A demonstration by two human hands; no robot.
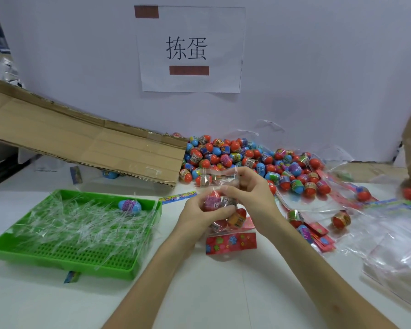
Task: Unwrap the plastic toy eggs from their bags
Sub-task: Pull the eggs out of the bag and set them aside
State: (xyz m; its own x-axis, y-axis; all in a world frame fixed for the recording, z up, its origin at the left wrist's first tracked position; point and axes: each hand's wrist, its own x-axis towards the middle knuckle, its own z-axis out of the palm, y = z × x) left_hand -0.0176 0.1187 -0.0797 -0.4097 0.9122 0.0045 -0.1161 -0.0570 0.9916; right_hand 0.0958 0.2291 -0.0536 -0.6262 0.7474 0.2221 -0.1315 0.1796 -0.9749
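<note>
Over the middle of the table [223, 293], I'm holding the bag [233, 218] of eggs in both hands. Left hand [197, 216]: fingers curled round the eggs through the film. Right hand [252, 198]: pinching the film at the upper end. The red card [230, 243] hangs at the low end. My read on handling: light, the film soft and slick, the eggs hard and round (they'll roll once loose). Better to grip the film near an end than the eggs. A loose pile [235, 157] sits at the back edge, a tray [64, 265] near the left edge.
</note>
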